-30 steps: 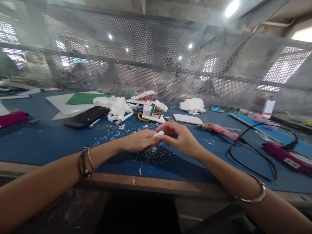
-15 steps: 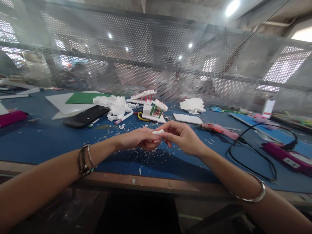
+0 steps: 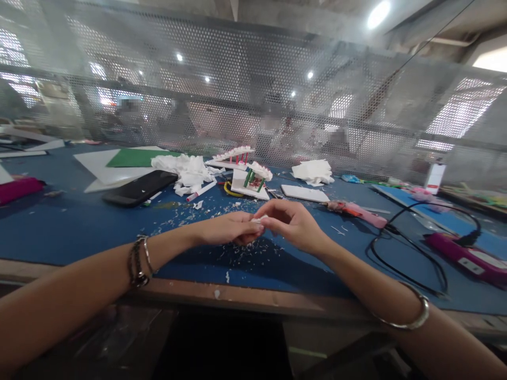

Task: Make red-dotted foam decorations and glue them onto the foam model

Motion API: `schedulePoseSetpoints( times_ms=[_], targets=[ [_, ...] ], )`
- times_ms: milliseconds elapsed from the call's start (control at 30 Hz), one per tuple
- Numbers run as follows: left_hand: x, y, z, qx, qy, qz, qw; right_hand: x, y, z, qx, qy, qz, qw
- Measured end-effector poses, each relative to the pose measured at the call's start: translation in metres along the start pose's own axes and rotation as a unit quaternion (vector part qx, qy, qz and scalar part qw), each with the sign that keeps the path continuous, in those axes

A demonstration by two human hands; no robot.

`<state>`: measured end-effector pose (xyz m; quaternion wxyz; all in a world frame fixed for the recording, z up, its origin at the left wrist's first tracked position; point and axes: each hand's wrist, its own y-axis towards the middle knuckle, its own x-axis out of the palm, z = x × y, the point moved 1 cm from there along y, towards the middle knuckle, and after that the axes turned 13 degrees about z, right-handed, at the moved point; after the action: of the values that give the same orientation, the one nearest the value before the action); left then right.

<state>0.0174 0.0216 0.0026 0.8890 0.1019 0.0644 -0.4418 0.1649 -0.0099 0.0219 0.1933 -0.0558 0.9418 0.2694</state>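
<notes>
Between the fingertips of both hands is a small white piece [image 3: 259, 219], mostly covered by the fingers; its material and exact shape cannot be made out. My left hand [image 3: 232, 228] is closed on it from the left, thumb on top. From the right, my right hand [image 3: 291, 224] pinches the same piece with thumb and fingers. Both hands are just above the blue tabletop [image 3: 190, 261], over a scatter of white shavings [image 3: 245, 253]. Behind them stands a white foam board piece on green posts [image 3: 253, 179].
A black phone [image 3: 140, 189] and crumpled white tissue [image 3: 184, 170] lie to the left. At right are a white block [image 3: 304, 192], a pink-handled soldering-iron-like tool [image 3: 362, 214], a black cable [image 3: 374, 250] and a magenta power strip [image 3: 467, 258]. A perforated metal screen [image 3: 237, 84] rises behind.
The fingers have shifted around the white piece, which now shows less between them than before. Both hands stay in nearly the same place; the tabletop things have not moved.
</notes>
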Motion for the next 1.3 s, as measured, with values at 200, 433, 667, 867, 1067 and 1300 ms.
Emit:
schedulePoseSetpoints(
  times_ms=[200, 433, 667, 867, 1067, 1300],
  targets=[
    [0.0011, -0.0005, -0.0019, 0.005, -0.013, -0.002, 1.0, 0.0022, 0.0017, -0.0017, 0.042, 0.034, -0.013, 0.998],
    [-0.0025, -0.0007, -0.0006, -0.005, -0.112, -0.039, 0.993, -0.0011, 0.0025, -0.0032, 0.038, 0.088, -0.031, 0.995],
    [-0.0039, -0.001, 0.0, 0.01, -0.153, -0.053, 0.987, -0.0039, 0.0025, -0.0026, 0.022, 0.104, -0.055, 0.993],
    [-0.0046, -0.0016, -0.0001, 0.001, -0.158, -0.038, 0.987, -0.0047, 0.0042, -0.0006, -0.002, 0.059, -0.047, 0.997],
    [-0.005, -0.0014, 0.0, 0.01, -0.164, -0.049, 0.985, -0.0052, 0.0068, 0.0036, 0.008, 0.032, 0.022, 0.999],
    [-0.004, -0.0025, 0.002, 0.008, -0.142, -0.045, 0.989, -0.0034, 0.0055, 0.0063, 0.003, 0.009, 0.009, 1.0]
  ],
)
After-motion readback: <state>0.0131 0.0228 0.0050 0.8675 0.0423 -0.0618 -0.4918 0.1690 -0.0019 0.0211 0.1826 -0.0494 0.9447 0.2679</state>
